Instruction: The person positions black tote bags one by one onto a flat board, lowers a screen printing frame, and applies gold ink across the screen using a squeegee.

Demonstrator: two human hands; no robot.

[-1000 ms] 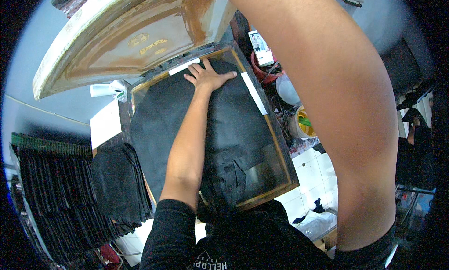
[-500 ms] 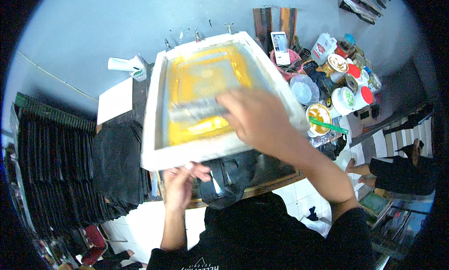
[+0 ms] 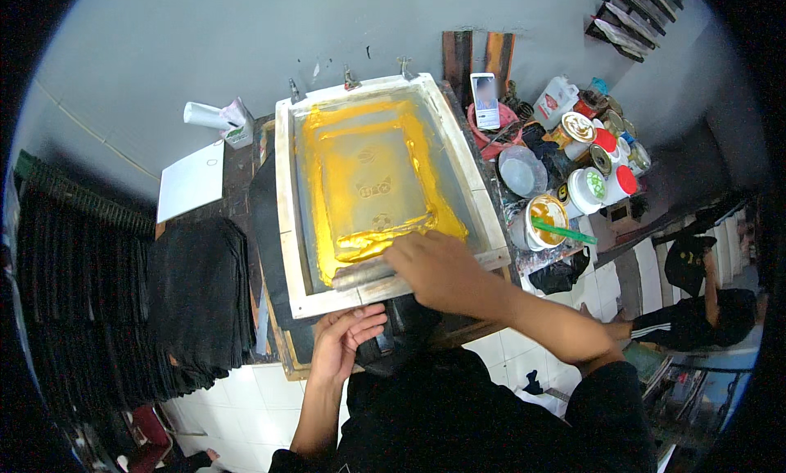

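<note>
Right hand [image 3: 442, 270] grips the squeegee [image 3: 364, 270]; left hand [image 3: 344, 338] grasps the frame [image 3: 288, 227]. Pull evenly, with firm pressure.

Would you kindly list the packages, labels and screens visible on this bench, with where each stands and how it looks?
Upright smartphone: behind the printing frame's right corner, pale lit screen.
White plastic jug: right of the phone, squarish, with a label.
White tubs with red lids: far right cluster, round, green-printed labels.
Open tub of yellow ink: right of the frame, green stick across it.
White sheet: left of the frame, blank, rectangular.
</note>
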